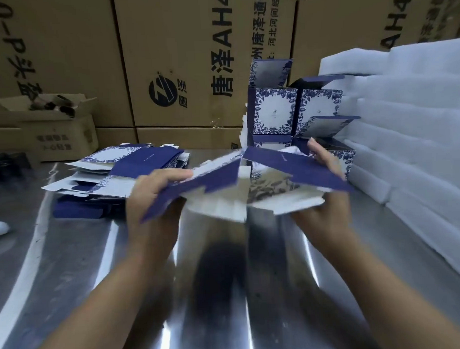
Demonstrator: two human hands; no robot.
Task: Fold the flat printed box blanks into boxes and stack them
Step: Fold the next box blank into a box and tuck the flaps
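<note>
Shiny steel table [70, 258], creased card blank [213, 180]

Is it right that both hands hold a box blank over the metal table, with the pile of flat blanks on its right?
No. The head view shows the pile of flat blanks on its left; the left hand and right hand do hold the box blank over the metal table.
</note>
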